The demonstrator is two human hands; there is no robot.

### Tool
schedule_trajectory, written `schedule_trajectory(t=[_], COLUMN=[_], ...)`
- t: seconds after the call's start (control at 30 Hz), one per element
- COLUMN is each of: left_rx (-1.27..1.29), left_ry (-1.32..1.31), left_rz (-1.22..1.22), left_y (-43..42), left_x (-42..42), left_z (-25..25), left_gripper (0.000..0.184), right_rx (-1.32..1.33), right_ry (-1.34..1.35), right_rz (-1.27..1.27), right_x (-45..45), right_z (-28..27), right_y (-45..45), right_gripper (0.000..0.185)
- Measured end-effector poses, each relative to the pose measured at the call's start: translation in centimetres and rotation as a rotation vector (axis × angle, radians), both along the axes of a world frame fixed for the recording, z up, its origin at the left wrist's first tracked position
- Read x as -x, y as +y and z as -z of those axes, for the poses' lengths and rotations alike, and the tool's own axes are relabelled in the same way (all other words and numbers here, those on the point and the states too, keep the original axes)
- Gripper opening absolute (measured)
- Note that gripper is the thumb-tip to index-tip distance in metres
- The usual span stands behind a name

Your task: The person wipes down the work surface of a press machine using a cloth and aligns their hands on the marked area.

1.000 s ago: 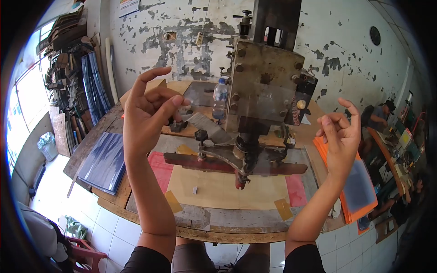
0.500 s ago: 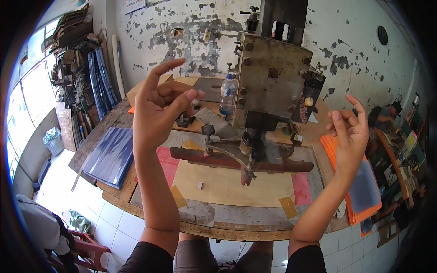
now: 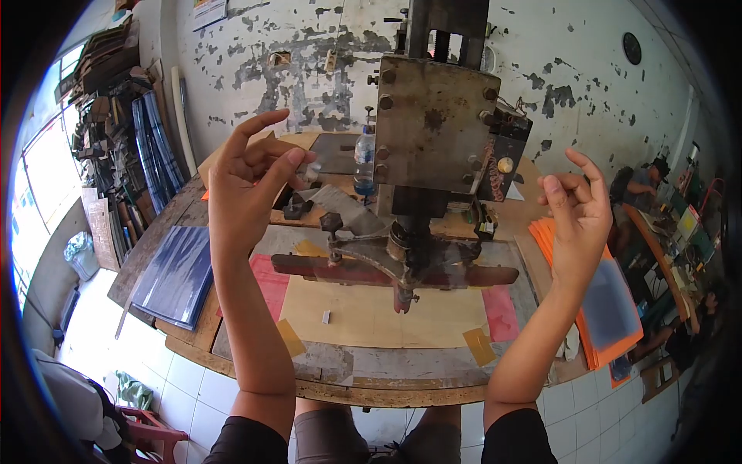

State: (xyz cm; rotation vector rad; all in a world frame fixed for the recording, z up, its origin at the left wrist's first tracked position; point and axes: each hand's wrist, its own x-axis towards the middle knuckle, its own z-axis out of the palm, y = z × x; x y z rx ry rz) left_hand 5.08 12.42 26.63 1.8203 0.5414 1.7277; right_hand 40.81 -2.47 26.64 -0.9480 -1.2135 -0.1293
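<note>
My left hand (image 3: 246, 178) is raised left of a heavy metal press (image 3: 437, 124). Its index finger points out and the others curl loosely by the thumb; I see nothing held. To the right of the press hovers my right hand (image 3: 578, 205), index finger up, thumb and other fingers bent, also holding nothing visible. Below and between them is the press's red bar (image 3: 464, 276) on a bracket. Under the bar lies a cream sheet (image 3: 386, 317) with a tiny pale piece (image 3: 326, 316) on it, beside pink sheets (image 3: 501, 309) and brown tape (image 3: 479, 347).
Dark blue plastic covers (image 3: 174, 274) lie at the table's left; orange folders (image 3: 599, 340) lie at the right. A water bottle (image 3: 364, 162) stands behind, left of the press. Another person (image 3: 653, 185) sits at the far right. A red chair (image 3: 158, 429) stands lower left.
The whole scene has shifted slightly left in view, as the head turned a little. Both hands stay raised in nearly the same pose; nothing was picked up or released.
</note>
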Motion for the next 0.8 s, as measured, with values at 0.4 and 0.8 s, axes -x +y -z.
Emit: schedule_trajectory(t=[0.4, 0.8], left_rx=[-0.004, 0.032], left_ry=[0.016, 0.056], left_rz=[-0.009, -0.04], left_y=[0.9, 1.4], left_x=[0.3, 0.4], left_z=[0.3, 0.3], left_gripper=[0.052, 0.051], right_rx=[0.007, -0.023], right_ry=[-0.007, -0.012], right_rz=[-0.046, -0.143], right_x=[0.2, 0.9], right_z=[-0.1, -0.1], right_y=[-0.1, -0.5], right_gripper=[0.046, 0.041])
